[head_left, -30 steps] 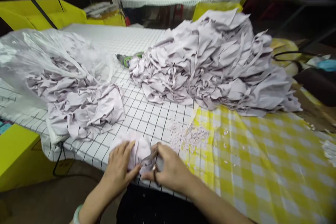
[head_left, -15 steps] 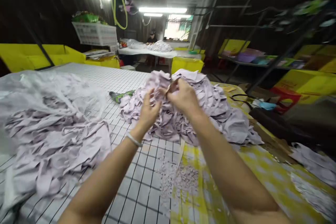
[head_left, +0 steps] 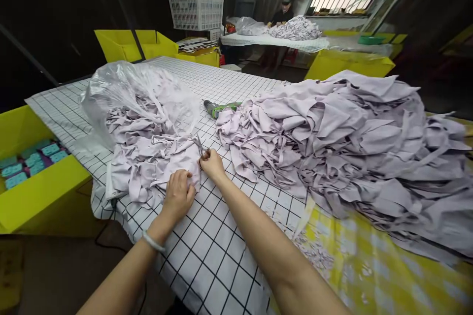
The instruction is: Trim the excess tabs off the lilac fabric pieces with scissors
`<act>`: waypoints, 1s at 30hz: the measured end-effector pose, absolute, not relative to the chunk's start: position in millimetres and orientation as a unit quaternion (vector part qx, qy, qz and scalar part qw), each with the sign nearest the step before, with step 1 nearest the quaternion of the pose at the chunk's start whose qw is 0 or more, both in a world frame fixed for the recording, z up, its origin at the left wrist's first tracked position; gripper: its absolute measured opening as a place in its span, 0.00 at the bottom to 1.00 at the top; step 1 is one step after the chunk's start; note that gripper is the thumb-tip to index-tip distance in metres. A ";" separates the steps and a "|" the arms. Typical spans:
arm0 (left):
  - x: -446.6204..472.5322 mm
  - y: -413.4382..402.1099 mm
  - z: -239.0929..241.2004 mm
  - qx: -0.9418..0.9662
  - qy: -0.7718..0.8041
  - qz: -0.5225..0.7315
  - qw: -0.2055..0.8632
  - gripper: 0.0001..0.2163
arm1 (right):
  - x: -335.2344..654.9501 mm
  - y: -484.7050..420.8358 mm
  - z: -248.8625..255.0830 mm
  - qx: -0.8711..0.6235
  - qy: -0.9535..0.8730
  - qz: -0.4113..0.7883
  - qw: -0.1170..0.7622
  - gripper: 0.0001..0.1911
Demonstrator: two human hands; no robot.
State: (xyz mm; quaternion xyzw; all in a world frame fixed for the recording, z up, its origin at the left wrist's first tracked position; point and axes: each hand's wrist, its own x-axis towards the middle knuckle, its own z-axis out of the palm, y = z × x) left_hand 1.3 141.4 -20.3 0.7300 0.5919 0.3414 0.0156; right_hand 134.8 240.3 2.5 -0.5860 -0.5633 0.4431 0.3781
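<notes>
My left hand rests on the near edge of the left heap of pale lilac fabric pieces, its fingers bent and its thumb apart from them. No single piece is plainly gripped in it. Just right of that heap, my right hand is closed around a small pair of scissors, blades pointing up and away from me. A clear plastic bag partly covers the left heap. Apart from both hands, a far larger pile of the same lilac fabric spreads over the right side.
The table bears a white, black-gridded cloth. A green and grey tool lies between the piles. Small scraps litter a yellow checked cloth. Yellow bins stand left. A person sits at a far table.
Both hands have left the large right pile for the smaller left heap. My left hand has come down onto fabric there. The view has turned left.
</notes>
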 end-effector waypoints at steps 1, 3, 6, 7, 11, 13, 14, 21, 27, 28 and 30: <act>-5.6 141.4 -21.1 0.735 0.592 0.331 0.014 0.06 | 130.5 239.8 2.0 -0.581 -0.562 0.452 0.378 0.09; -17.6 139.8 -22.2 0.738 0.594 0.320 0.010 0.07 | 136.3 222.1 -0.3 -0.562 -0.565 0.473 0.375 0.08; -31.0 138.2 -22.2 0.734 0.601 0.316 0.000 0.13 | 162.1 167.7 -4.9 -0.519 -0.577 0.519 0.358 0.07; -32.8 138.1 -21.8 0.738 0.600 0.309 0.000 0.15 | 169.4 149.8 -5.2 -0.507 -0.579 0.534 0.350 0.07; -16.4 125.9 -16.3 0.767 0.576 0.282 0.014 0.05 | 173.4 123.8 0.0 -0.519 -0.552 0.536 0.371 0.12; 3.5 104.4 -10.3 0.792 0.542 0.281 0.026 0.05 | 166.2 133.3 0.9 -0.543 -0.523 0.526 0.393 0.16; 13.6 90.3 -7.0 0.812 0.511 0.280 0.037 0.05 | 163.3 137.7 0.0 -0.550 -0.511 0.527 0.398 0.17; 5.6 40.3 1.7 0.787 0.502 0.347 0.093 0.07 | 182.4 88.8 -24.7 -0.541 -0.482 0.561 0.400 0.19; -30.7 74.8 -11.3 0.803 0.521 0.269 0.108 0.17 | 204.2 58.5 -19.1 -0.590 -0.485 0.511 0.395 0.22; -28.8 77.3 -12.3 0.818 0.497 0.258 0.127 0.13 | 205.5 57.0 -16.1 -0.599 -0.507 0.472 0.402 0.22; -21.8 78.9 -10.4 0.833 0.461 0.261 0.157 0.07 | 204.9 52.0 -11.4 -0.597 -0.561 0.385 0.425 0.20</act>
